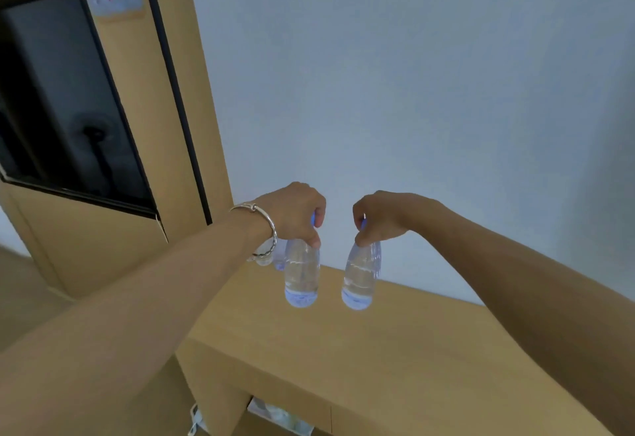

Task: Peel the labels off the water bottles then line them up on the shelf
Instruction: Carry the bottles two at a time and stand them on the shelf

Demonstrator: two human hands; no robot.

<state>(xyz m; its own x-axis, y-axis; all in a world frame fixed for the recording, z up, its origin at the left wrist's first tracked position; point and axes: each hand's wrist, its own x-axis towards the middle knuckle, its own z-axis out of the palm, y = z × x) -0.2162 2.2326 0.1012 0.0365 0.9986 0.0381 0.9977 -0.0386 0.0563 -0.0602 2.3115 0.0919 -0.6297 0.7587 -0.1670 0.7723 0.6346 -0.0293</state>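
Clear plastic at centre frame: how do we label it? (Student)

We label two water bottles, both part-filled and with no labels on them. The left bottle (301,277) hangs from the left hand (295,212), whose fingers and thumb curl round its blue-capped neck. The right bottle (360,277) hangs likewise from the right hand (381,217), pinched at the neck and slightly tilted. (Tutor)

Where do we place them? (Student)

We place them side by side, apart, over the far edge of the wooden shelf (378,349) at lower centre. We cannot tell whether their bases touch it. (Tutor)

And around them? (Student)

We note a silver bracelet (268,226) on the left wrist, a pale wall (412,74) behind, and a tall wooden cabinet (147,126) with a dark panel (68,92) at upper left. (Tutor)
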